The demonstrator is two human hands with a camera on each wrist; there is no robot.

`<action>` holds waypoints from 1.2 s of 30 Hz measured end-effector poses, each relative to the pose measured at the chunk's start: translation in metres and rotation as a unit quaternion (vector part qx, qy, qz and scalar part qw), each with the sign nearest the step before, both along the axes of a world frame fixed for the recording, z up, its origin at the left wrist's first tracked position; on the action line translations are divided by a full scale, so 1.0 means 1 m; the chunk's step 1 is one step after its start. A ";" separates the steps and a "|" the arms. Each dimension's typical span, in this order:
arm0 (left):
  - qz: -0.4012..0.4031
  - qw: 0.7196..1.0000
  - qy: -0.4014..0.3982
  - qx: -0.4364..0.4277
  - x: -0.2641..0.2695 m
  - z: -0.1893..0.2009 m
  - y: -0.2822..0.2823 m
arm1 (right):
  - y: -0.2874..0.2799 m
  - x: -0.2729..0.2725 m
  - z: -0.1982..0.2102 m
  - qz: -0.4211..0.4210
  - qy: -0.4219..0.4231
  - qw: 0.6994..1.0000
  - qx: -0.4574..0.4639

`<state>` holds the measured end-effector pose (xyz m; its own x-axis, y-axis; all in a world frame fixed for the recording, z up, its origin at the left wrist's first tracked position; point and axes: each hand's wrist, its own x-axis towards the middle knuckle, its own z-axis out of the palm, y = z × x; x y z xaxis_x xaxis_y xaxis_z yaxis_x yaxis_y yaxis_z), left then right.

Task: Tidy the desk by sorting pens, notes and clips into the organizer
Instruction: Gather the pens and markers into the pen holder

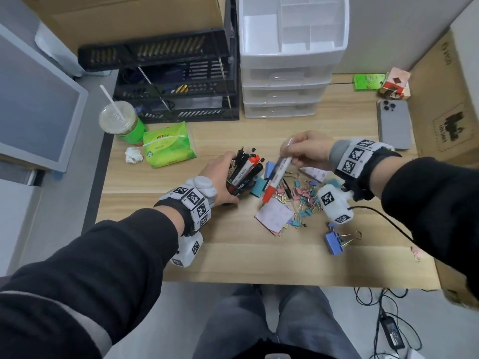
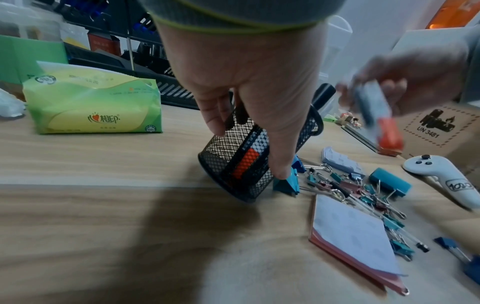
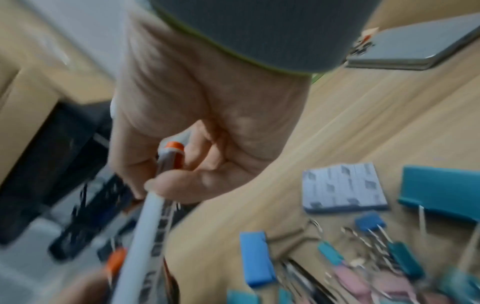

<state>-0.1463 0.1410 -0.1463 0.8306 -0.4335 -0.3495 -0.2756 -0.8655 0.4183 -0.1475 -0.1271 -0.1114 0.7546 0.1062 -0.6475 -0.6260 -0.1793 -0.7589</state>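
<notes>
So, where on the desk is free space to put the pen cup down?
Bare wood lies along the desk's near edge, in front of the left hand, and between the tissue pack and drawers. Around the binder clips and notepad it is crowded.

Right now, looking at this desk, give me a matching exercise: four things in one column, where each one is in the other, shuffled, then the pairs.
Things:
1. marker
2. pen cup
3. phone
4. tissue pack

Places:
A. flat on the desk's far right
B. gripped by the left hand, tilted
C. beside the green drink cup
D. pinched in the right hand

Pairs: 1-D, 2-B, 3-A, 4-C
</notes>
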 end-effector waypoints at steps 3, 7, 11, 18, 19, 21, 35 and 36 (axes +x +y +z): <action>-0.003 1.000 0.001 0.004 -0.001 0.002 -0.002 | -0.012 0.014 0.019 -0.058 -0.025 0.996 0.066; -0.007 1.000 0.014 0.012 -0.002 0.004 -0.008 | 0.007 0.018 0.023 -0.077 -0.109 0.990 0.037; 0.001 1.000 0.021 0.005 -0.005 0.004 -0.017 | 0.035 0.006 0.017 0.007 -0.153 0.987 -0.046; 0.000 1.000 0.020 0.001 -0.009 0.003 -0.024 | 0.054 -0.014 0.007 0.069 -0.182 0.975 -0.106; 0.002 1.000 0.019 -0.002 -0.009 0.003 -0.023 | 0.050 -0.014 0.005 0.042 -0.183 0.977 -0.104; 0.005 1.000 0.021 -0.009 -0.009 0.002 -0.021 | 0.039 -0.014 -0.001 -0.019 -0.183 0.975 -0.126; 0.004 1.000 0.005 -0.028 -0.011 -0.003 -0.012 | 0.027 -0.053 -0.098 0.189 -0.054 0.873 -0.446; 0.005 1.000 0.003 -0.029 -0.011 -0.004 -0.012 | 0.028 -0.054 -0.102 0.194 -0.043 0.862 -0.465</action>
